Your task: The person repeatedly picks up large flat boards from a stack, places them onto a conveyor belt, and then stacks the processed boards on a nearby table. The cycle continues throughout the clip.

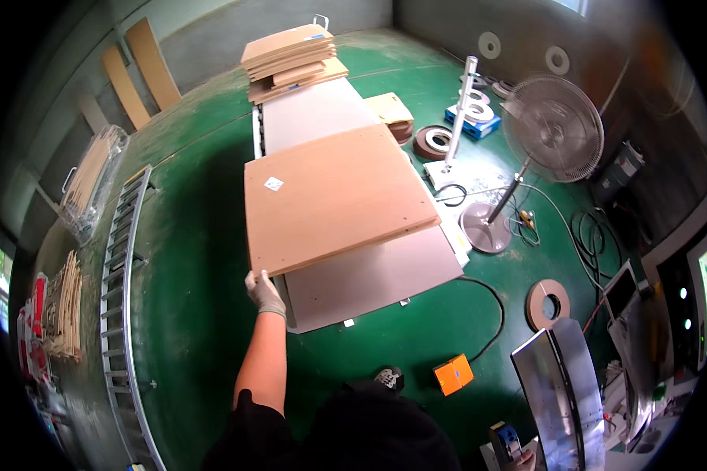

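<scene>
A thin whitish glove covers my left hand (265, 295). Its fingers are closed on the near left corner of a light-brown wooden board (338, 200) with small drilled holes and a white label (273, 184). The board lies skewed over a flat grey table top (369, 275), its near edge seeming slightly above the surface. At the bottom right, part of my right hand (522, 461) shows at the picture's edge, apparently closed around a small dark device (504, 439) with a blue face. The rest of that hand is cut off.
A stack of brown boards (291, 55) lies at the table's far end. A ladder (122, 290) lies at left. To the right stand a pedestal fan (554, 129), rolls of edging tape (547, 304), cables and a machine (562, 392). An orange pedal box (453, 374) sits on the green floor.
</scene>
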{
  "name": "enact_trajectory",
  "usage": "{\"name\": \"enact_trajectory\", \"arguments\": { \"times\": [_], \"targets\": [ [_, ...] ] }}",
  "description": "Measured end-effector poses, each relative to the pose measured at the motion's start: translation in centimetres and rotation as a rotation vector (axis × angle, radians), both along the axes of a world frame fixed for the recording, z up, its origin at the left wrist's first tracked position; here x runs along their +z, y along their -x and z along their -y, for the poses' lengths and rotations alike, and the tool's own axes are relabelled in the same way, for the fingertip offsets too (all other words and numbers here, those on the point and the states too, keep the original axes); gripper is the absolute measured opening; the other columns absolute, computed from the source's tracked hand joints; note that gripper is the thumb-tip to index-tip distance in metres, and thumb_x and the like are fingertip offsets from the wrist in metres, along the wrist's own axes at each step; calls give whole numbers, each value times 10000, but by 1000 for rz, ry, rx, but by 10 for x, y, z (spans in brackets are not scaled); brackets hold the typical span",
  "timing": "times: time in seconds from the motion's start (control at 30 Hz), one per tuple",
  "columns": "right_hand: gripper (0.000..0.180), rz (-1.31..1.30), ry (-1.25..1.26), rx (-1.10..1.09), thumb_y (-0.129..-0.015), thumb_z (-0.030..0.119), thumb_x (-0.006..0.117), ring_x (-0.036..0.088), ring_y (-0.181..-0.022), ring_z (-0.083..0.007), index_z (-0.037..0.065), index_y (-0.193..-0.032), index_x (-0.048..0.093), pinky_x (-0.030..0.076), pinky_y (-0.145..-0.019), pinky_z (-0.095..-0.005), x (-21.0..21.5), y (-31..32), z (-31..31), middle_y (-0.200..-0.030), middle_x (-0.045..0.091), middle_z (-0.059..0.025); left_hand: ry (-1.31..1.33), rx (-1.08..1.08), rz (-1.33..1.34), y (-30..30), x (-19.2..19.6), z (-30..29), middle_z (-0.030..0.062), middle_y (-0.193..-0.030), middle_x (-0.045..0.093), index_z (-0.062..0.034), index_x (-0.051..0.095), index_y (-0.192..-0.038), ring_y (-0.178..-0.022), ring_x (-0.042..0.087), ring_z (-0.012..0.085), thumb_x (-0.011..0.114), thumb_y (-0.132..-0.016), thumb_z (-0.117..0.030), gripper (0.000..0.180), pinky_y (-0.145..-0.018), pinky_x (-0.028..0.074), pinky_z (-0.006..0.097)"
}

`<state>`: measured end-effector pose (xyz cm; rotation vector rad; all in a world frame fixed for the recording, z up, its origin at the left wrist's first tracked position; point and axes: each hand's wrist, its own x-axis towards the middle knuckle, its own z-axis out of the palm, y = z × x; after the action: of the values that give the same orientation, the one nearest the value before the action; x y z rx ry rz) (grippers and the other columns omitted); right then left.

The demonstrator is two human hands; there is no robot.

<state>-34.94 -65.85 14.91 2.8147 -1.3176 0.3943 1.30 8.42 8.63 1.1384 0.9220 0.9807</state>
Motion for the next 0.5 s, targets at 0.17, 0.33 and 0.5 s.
{"name": "enact_trajectory", "arguments": {
  "times": [0.17,0.33,0.5],
  "targets": [
    [612,-77,-105,-63,-1065,556,418,728,-1056,-364,74,-1190,774,579,-889,-466,6,-3,-1,-1170,763,-180,127,-1,-46,6,3,36,103,-1219,587,-24,554,-1256,-1137,564,224,639,-985,-147,311,-1016,472,409],
    [549,-134,-117,-79,-1074,514,465,718,-1102,-341,71,-1188,769,573,-926,-435,-3,5,7,-1199,758,-164,647,-124,80,19,22,54,25,-1051,687,-146,650,-1149,-892,668,179,682,-993,-307,226,-780,560,356],
    [505,-36,-249,-39,-1067,477,532,708,-1115,-341,48,-1214,755,557,-969,-412,0,-2,12,-1203,753,-180,845,-647,56,18,18,80,41,-1147,700,-165,632,-1256,-993,684,217,758,-949,-405,410,-794,586,402]
  ]
}}
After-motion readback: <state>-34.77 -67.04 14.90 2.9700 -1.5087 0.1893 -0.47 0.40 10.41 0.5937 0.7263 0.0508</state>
